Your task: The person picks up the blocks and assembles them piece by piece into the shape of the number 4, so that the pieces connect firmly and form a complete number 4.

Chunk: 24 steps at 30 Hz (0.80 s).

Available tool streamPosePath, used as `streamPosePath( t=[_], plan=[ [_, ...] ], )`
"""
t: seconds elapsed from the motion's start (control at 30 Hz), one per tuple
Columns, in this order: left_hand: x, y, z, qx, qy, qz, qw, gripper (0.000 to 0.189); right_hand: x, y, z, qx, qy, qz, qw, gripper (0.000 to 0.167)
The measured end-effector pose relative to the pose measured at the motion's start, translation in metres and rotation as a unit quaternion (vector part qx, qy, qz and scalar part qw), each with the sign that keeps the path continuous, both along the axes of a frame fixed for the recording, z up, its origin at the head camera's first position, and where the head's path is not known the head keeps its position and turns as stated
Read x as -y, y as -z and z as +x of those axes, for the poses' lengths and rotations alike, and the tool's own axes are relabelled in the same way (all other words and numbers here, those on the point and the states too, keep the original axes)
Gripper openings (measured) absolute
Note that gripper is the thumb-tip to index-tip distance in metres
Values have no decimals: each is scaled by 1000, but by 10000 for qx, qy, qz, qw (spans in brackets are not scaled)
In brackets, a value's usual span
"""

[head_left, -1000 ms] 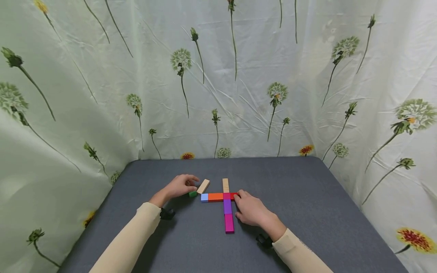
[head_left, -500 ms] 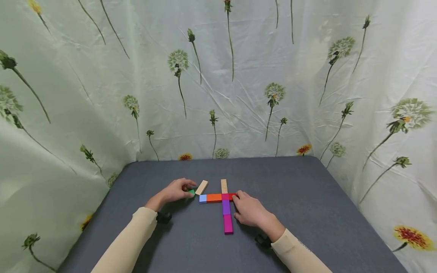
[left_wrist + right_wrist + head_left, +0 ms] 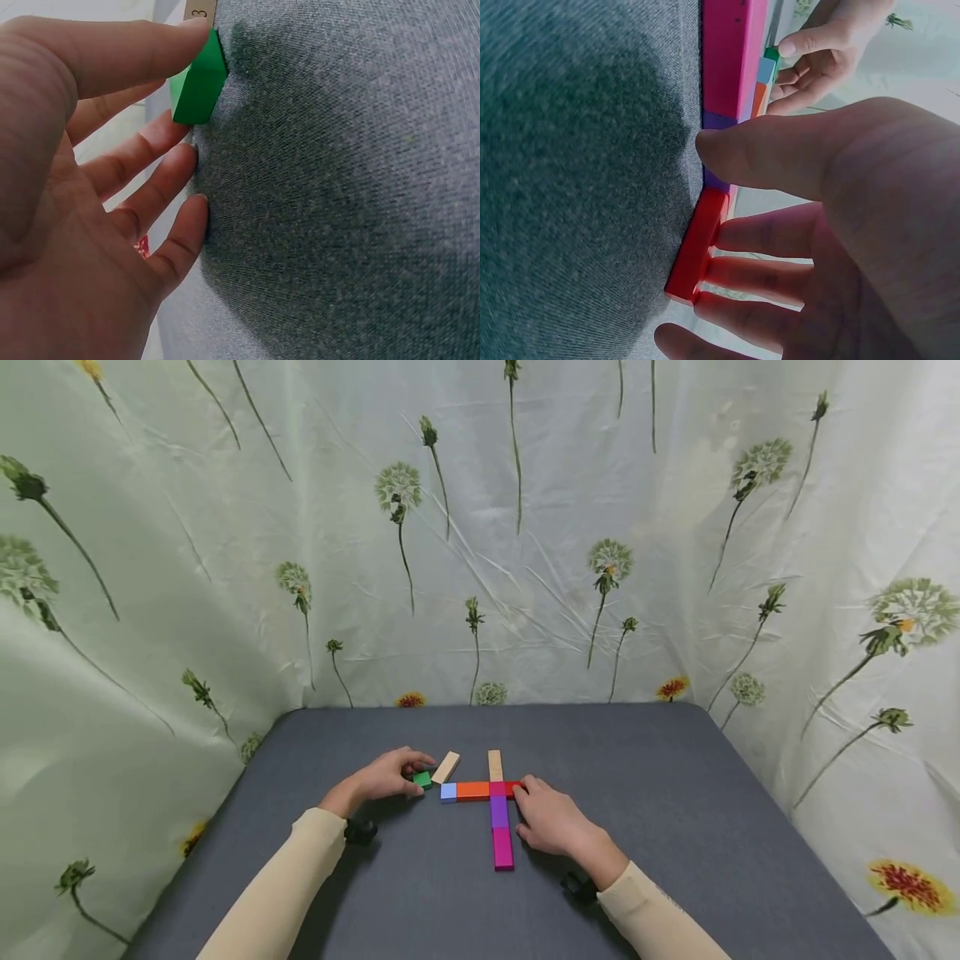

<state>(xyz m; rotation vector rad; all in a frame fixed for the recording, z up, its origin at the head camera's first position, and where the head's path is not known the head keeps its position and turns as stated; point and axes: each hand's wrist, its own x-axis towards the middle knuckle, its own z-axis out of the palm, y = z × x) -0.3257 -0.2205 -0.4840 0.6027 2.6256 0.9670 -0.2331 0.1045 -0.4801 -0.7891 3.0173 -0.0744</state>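
In the head view, my left hand [image 3: 382, 774] holds a small green block [image 3: 422, 780] at the left end of a cross-shaped row of blocks. The left wrist view shows the thumb on this green block [image 3: 199, 86], fingers behind it. My right hand [image 3: 553, 820] rests its fairly straight fingertips on the red block [image 3: 697, 247] forming the cross's right arm; its thumb lies beside the purple block [image 3: 499, 812]. A light blue block [image 3: 448, 792] and an orange block [image 3: 473, 791] form the left arm, meeting a crimson block [image 3: 497, 788] in the centre.
A magenta block [image 3: 503, 850] ends the cross on the near side, a plain wooden block [image 3: 495, 766] on the far side. Another wooden block [image 3: 446, 767] lies slanted beside the green one. The dark grey table [image 3: 637, 760] is backed by a flower-print curtain [image 3: 555, 610].
The left thumb and fingers have shifted around the green block, which shows more fully between them and sits turned slightly. The right hand stays on the red block.
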Motion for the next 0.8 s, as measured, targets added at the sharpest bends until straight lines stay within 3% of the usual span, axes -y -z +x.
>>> streamPosePath(
  t=[0.4,0.8],
  plan=[
    [-1,4,1,-233,279,-101,9993,52,-3,0,2,-157,-39,61,9999,61],
    [-2,2,-1,-245,249,-369,9987,45,-3,-2,2,-110,-82,-3,9999,60]
  ],
)
